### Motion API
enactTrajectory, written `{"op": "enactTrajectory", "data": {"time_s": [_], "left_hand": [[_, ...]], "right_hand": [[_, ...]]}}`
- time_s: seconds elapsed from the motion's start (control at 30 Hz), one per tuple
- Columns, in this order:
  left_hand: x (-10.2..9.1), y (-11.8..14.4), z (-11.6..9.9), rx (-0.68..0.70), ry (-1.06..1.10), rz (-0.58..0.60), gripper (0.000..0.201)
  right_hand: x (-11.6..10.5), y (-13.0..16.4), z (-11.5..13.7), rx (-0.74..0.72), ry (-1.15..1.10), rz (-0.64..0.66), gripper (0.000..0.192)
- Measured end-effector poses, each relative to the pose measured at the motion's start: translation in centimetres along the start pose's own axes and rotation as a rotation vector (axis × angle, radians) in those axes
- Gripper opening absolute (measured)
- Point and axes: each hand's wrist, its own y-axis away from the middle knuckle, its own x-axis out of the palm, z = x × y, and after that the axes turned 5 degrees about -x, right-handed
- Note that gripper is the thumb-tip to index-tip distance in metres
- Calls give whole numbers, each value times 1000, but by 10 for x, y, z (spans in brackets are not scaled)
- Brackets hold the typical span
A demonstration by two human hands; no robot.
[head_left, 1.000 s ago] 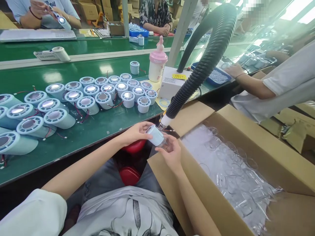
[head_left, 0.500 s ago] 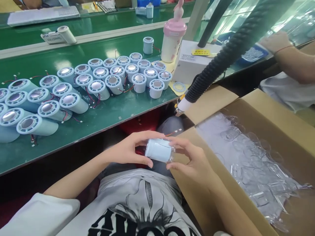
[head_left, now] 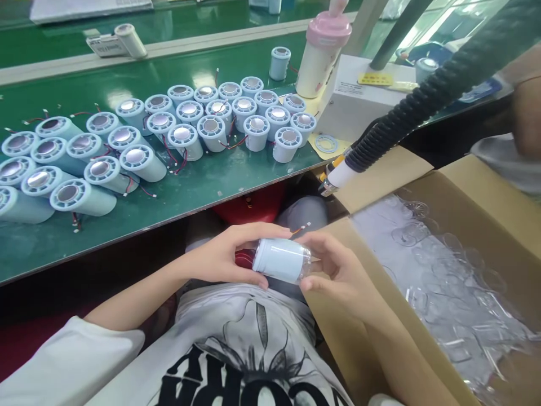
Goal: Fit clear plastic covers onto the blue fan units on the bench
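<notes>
Over my lap, both hands hold a light-blue cylinder (head_left: pixel 279 260) lying on its side. My left hand (head_left: pixel 230 254) curves round its left end, thumb below and fingers above. At the right end, my right hand (head_left: pixel 338 268) grips a clear plastic cover (head_left: pixel 306 265) that reaches over the cylinder; how far it reaches I cannot tell. A thin wire with small white connectors (head_left: pixel 306 225) sticks up behind the cylinder. On the green bench (head_left: pixel 190 194), several similar blue cylinders (head_left: pixel 211 132) stand or lean in rows, with red and dark wires.
To my right, an open cardboard box (head_left: pixel 477 197) holds several clear plastic covers (head_left: pixel 456 293). A black ribbed hose (head_left: pixel 406 104) slants down above it. A pink-lidded cup (head_left: pixel 323 53) and a white device (head_left: pixel 359 104) stand on the bench. Another person's arm (head_left: pixel 526 113) is at far right.
The camera view has shifted, so the bench items appear farther right and a little higher. The cylinder has turned slightly: its dark seam line no longer shows. Both hands keep their hold.
</notes>
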Motion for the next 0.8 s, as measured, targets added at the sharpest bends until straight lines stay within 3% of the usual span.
{"op": "enactTrajectory", "data": {"time_s": [0.27,0.53,0.8], "left_hand": [[2,3,-1,-61,26,-47,78],[3,9,-1,3,-97,-100,76],[0,11,1,26,-173,-95,78]], "right_hand": [[1,1,-7,-8,17,10,40],[5,3,-7,-119,164,-22,39],[8,3,-5,-110,157,-10,39]]}}
